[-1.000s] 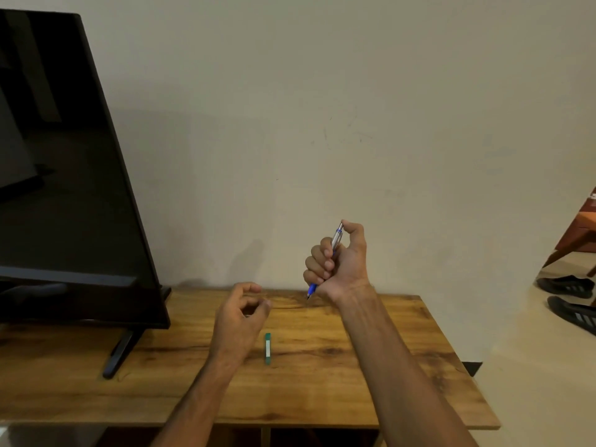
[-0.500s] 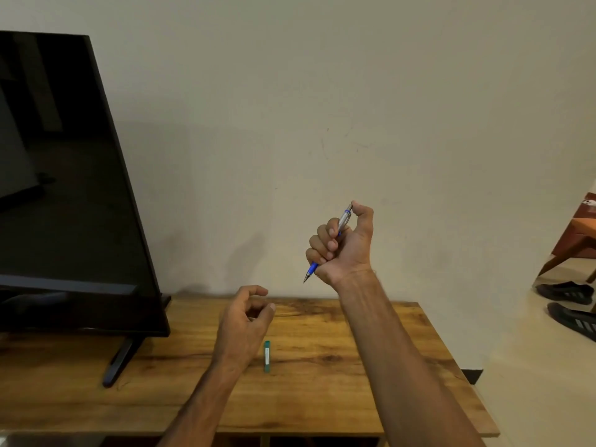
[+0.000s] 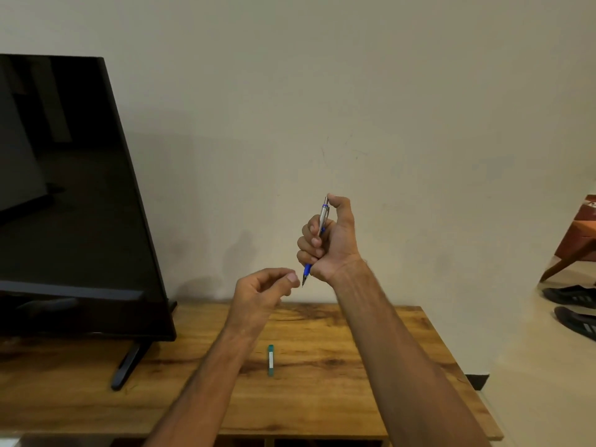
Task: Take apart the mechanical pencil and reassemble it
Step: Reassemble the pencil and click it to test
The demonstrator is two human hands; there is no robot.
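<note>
Fingers [image 3: 311,240] of right hand [image 3: 332,240] fisted round near-upright pencil [image 3: 322,217].

Dim warm light, wide-angle edge distortion

silver mechanical pencil [image 3: 323,217] with blue grip; beside the black tv [image 3: 64,195], a green lead case [image 3: 271,360] on brown grained table [image 3: 387,382].

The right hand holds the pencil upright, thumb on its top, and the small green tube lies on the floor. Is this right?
Not quite. The head view shows the green tube on the wooden table, not the floor. The right hand does hold the pencil upright, thumb on top.
</note>
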